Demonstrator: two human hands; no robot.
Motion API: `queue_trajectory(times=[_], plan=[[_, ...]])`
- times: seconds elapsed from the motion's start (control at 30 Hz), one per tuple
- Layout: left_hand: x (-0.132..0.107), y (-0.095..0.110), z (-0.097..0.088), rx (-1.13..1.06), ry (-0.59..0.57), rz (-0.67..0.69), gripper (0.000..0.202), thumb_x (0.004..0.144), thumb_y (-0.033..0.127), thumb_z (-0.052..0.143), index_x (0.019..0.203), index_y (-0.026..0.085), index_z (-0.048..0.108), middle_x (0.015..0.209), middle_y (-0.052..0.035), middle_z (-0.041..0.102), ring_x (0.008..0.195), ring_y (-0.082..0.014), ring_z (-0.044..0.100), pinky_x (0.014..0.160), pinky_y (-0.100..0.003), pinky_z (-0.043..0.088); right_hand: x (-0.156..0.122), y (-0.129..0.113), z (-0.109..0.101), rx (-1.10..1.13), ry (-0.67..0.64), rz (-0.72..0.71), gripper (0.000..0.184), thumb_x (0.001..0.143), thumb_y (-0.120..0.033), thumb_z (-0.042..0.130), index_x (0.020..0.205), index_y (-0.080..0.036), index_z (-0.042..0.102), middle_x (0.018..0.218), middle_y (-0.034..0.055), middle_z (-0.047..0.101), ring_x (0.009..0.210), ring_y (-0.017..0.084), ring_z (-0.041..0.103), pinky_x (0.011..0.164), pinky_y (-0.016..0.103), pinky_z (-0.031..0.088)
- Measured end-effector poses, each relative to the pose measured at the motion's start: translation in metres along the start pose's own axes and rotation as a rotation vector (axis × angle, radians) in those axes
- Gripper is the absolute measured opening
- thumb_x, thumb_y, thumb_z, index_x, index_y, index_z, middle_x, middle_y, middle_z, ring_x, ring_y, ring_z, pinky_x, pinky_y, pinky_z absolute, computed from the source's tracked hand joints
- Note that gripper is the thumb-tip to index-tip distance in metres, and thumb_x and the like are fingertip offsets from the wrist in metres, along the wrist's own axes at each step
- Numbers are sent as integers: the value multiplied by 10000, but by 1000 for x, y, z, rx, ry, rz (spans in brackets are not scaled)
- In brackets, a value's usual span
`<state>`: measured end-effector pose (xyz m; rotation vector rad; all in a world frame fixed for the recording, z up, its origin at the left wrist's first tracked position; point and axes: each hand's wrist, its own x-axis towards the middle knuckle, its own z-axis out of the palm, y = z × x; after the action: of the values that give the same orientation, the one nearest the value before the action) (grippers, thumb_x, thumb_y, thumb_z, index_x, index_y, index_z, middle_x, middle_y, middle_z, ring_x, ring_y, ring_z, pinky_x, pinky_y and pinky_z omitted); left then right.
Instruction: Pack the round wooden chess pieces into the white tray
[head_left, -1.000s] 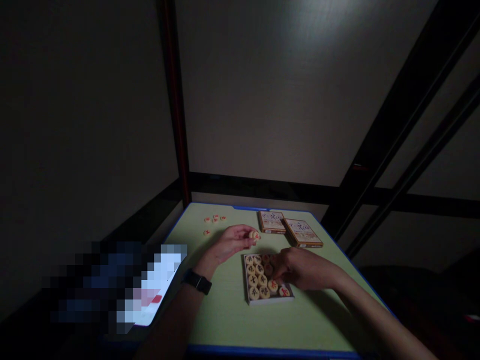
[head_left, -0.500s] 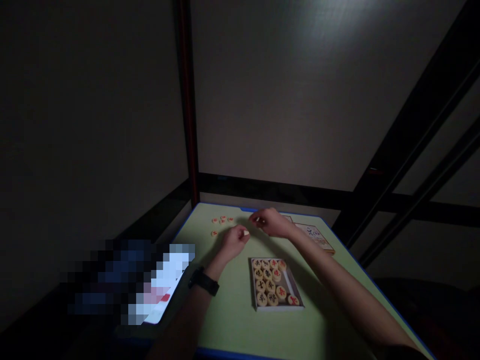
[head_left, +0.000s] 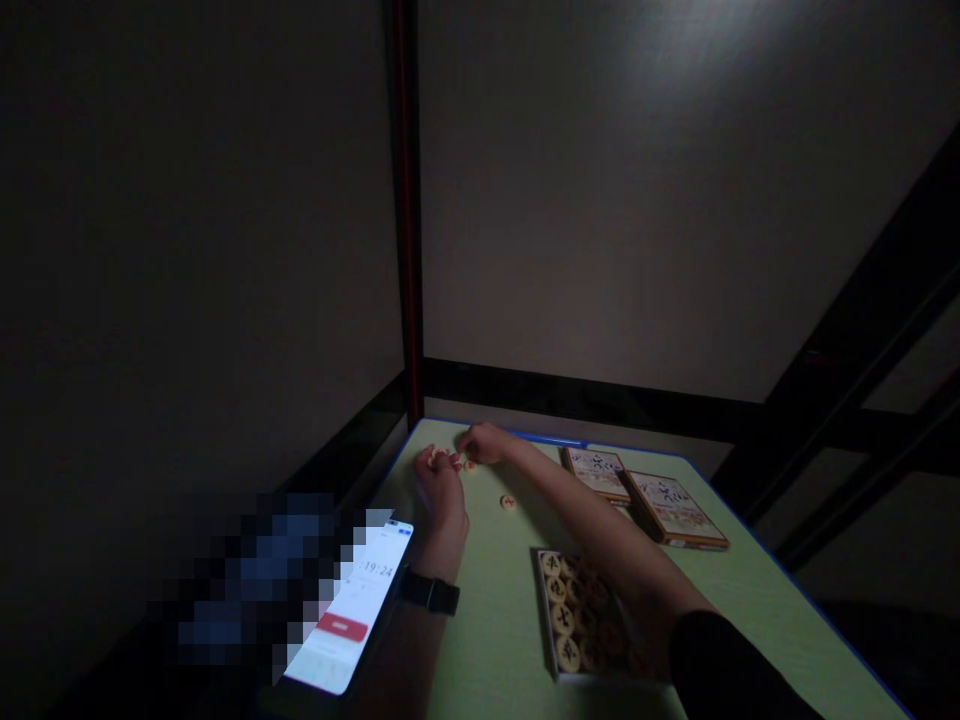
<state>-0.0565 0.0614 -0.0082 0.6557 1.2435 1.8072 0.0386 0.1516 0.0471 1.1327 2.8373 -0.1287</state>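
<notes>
At the table's far left corner, my left hand (head_left: 442, 485) curls its fingers around a small cluster of Chinese chess pieces (head_left: 436, 458). Close against it on the right is my right hand (head_left: 482, 443), bent down with its fingers drawn together at the same cluster. What the right fingertips hold is too small to make out. One red-marked piece (head_left: 470, 466) lies just below the right hand. Another lone piece (head_left: 508, 503) rests nearer to me. An open white box (head_left: 550, 625) holds rows of black- and red-marked pieces, partly hidden under my right forearm.
Two flat illustrated boxes (head_left: 675, 508) lie at the right of the green table (head_left: 495, 610). A lit phone (head_left: 352, 600) stands at the left edge. A wall (head_left: 600, 250) rises behind the table, and dark beams cross at the right.
Both hands have moved left to the far corner pieces, now gathered closely between them. A lone piece shows on the table nearer to me. The view has shifted left, uncovering both illustrated boxes.
</notes>
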Motion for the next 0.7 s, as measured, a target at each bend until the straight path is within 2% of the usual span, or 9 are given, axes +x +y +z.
queue_trajectory(times=[0.03, 0.1, 0.3, 0.4, 0.53, 0.7], plan=[[-1, 1, 1, -68, 97, -21, 197, 791, 287, 500, 978, 225, 486, 918, -39, 608, 787, -140, 630, 693, -256, 478, 2, -1, 0, -13, -11, -4, 363, 792, -65, 607, 1097, -196, 754, 1043, 45, 764, 956, 182, 679, 786, 205, 442], [-3, 6, 4, -115, 149, -52, 223, 782, 263, 475, 1003, 230, 486, 890, -30, 611, 738, -131, 625, 667, -253, 477, 5, -1, 1, -40, -27, -4, 312, 794, -72, 607, 1046, -177, 759, 1013, 63, 763, 914, 184, 673, 740, 212, 431], [-7, 19, 3, -208, 235, -108, 246, 741, 248, 446, 979, 227, 506, 905, -10, 585, 679, -87, 562, 647, -216, 445, 1, -10, -6, -83, -6, -1, 253, 850, -87, 531, 991, -127, 738, 985, 117, 749, 862, 188, 652, 695, 235, 394], [-8, 23, 2, -203, 248, -145, 247, 723, 266, 447, 960, 226, 507, 886, 3, 560, 638, -82, 511, 634, -223, 427, 2, -20, -9, -75, 8, -43, 249, 850, -112, 543, 1009, -141, 732, 997, 103, 747, 888, 190, 647, 702, 232, 393], [-10, 27, 0, -146, 226, -160, 216, 732, 294, 437, 927, 224, 499, 858, 4, 541, 632, -96, 478, 617, -236, 408, 6, -28, -6, -71, -9, -81, 229, 797, -84, 586, 945, -149, 748, 957, 97, 754, 891, 201, 652, 705, 236, 396], [-14, 28, 0, -113, 192, -134, 182, 748, 262, 451, 924, 233, 489, 836, 11, 544, 641, -105, 480, 605, -231, 401, 5, -30, 1, -56, 12, -67, 162, 794, -79, 597, 862, -121, 738, 894, 120, 744, 847, 214, 654, 688, 251, 395]])
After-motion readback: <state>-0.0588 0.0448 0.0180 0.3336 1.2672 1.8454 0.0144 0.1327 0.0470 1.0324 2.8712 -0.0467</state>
